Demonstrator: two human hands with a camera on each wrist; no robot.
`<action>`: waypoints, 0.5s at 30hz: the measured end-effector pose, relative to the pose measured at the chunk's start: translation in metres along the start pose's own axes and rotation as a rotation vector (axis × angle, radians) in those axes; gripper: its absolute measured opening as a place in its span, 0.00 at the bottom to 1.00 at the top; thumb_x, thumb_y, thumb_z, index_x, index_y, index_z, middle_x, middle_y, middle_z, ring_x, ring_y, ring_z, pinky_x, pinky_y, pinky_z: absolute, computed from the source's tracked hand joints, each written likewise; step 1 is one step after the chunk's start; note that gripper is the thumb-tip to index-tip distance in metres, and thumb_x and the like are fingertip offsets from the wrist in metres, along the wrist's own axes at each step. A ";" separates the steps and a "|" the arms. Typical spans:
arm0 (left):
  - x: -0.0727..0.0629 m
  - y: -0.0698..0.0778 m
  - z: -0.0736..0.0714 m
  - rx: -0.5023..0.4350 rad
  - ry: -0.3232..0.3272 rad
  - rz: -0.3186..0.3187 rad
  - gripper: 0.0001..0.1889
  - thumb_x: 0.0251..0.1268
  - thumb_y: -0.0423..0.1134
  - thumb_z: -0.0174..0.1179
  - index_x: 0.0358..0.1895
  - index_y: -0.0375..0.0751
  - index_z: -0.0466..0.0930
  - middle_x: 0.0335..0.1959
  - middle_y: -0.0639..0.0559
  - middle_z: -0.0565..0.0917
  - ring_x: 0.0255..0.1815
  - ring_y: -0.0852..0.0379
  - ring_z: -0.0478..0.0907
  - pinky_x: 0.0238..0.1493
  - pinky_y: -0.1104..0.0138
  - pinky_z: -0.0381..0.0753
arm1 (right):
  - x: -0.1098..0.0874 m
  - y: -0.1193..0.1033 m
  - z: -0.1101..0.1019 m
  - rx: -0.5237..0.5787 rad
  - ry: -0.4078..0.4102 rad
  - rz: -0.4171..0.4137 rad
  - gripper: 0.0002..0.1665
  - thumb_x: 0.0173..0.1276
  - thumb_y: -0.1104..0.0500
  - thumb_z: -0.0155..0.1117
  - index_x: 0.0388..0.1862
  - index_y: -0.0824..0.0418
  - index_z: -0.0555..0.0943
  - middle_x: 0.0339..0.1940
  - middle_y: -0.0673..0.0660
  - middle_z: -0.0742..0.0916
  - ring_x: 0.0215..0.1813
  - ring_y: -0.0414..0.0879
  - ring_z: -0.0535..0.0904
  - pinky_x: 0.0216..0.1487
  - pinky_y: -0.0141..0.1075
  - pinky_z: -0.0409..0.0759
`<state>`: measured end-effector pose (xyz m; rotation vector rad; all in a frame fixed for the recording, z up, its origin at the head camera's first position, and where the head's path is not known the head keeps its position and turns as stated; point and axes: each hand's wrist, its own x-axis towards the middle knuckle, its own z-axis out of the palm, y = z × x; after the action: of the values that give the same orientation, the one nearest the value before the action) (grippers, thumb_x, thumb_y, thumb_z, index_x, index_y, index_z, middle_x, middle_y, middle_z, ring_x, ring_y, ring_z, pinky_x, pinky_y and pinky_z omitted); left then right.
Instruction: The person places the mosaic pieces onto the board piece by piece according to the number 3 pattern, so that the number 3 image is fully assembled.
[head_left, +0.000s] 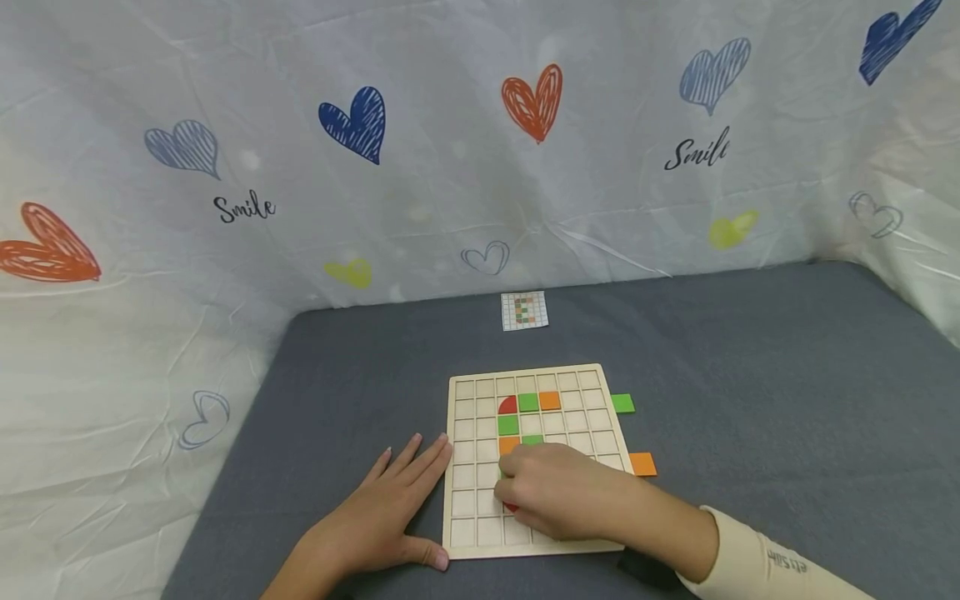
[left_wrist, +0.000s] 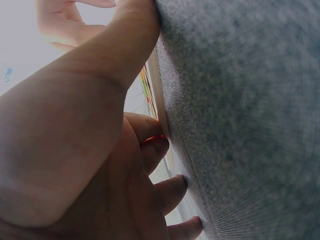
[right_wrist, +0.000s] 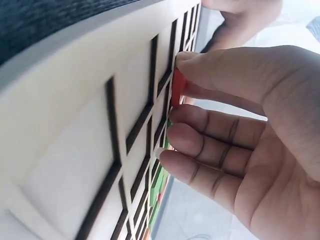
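Observation:
A wooden grid board (head_left: pixel 463 475) lies on the grey cloth. My left hand (head_left: pixel 382 508) rests with spread fingers along its left edge, thumb at the near corner. My right hand (head_left: pixel 551 492) is over the board's lower middle, and between its thumb and index finger it pinches a red tile (right_wrist: pixel 177 87) low at a grid cell. Farther up the grid sit a red quarter-round tile (head_left: pixel 509 405), green tiles (head_left: pixel 528 402) and orange tiles (head_left: pixel 550 400). The right hand hides part of the lower cells.
A loose green tile (head_left: pixel 623 403) and a loose orange tile (head_left: pixel 643 464) lie at the board's right edge. Behind the board is a small printed pattern card (head_left: pixel 524 311). A white curtain with hearts (head_left: pixel 420 217) hangs at the back and sides.

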<state>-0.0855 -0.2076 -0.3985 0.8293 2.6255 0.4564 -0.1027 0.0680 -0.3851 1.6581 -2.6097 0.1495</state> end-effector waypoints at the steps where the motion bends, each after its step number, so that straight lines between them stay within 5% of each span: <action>1: 0.000 0.000 0.000 0.001 0.000 -0.001 0.64 0.46 0.78 0.59 0.82 0.46 0.45 0.82 0.54 0.46 0.81 0.41 0.39 0.71 0.34 0.44 | -0.001 0.000 0.000 0.003 0.001 0.007 0.05 0.66 0.56 0.71 0.30 0.50 0.84 0.23 0.42 0.71 0.27 0.36 0.66 0.29 0.27 0.68; 15: 0.000 0.000 0.000 0.009 -0.003 -0.004 0.64 0.46 0.79 0.59 0.82 0.46 0.45 0.82 0.53 0.47 0.81 0.41 0.39 0.71 0.34 0.45 | -0.002 0.005 0.009 -0.019 0.075 0.009 0.12 0.57 0.53 0.78 0.23 0.47 0.81 0.21 0.41 0.67 0.24 0.34 0.61 0.24 0.26 0.61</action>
<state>-0.0853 -0.2075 -0.3987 0.8264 2.6275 0.4426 -0.1058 0.0713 -0.3942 1.6028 -2.5559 0.1834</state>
